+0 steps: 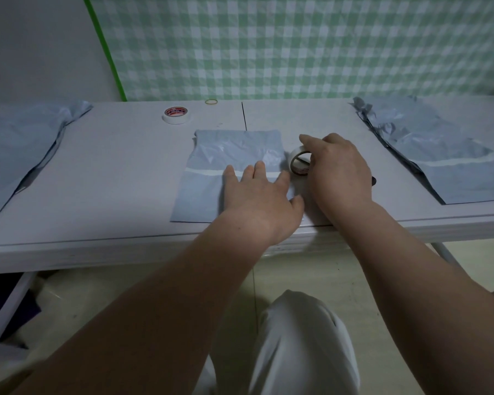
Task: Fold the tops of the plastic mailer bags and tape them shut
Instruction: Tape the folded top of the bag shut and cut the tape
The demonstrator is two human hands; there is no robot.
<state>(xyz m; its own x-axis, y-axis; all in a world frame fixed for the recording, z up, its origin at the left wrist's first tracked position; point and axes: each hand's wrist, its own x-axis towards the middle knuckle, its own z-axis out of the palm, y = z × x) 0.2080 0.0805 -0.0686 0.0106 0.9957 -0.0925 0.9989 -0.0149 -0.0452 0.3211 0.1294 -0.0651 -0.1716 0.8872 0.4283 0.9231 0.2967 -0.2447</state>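
Rear: green-and-white checked sheet backdrop [297, 47], bright green strip [103, 49] along its left edge. Backdrop meets desk's far edge. Plain grey wall [35, 47] left of it. White flat-topped desk [111, 172] spans view, dark seam line [243, 115] across top near centre. Pale glossy floor [320, 275] beneath. Grey metal desk leg [442, 252] at right. Lighting dim, bluish.

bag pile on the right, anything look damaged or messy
Yes. The bag pile at the table's right end has ragged, crumpled edges at its far corner, as if torn. The bag under the left hand lies flat.
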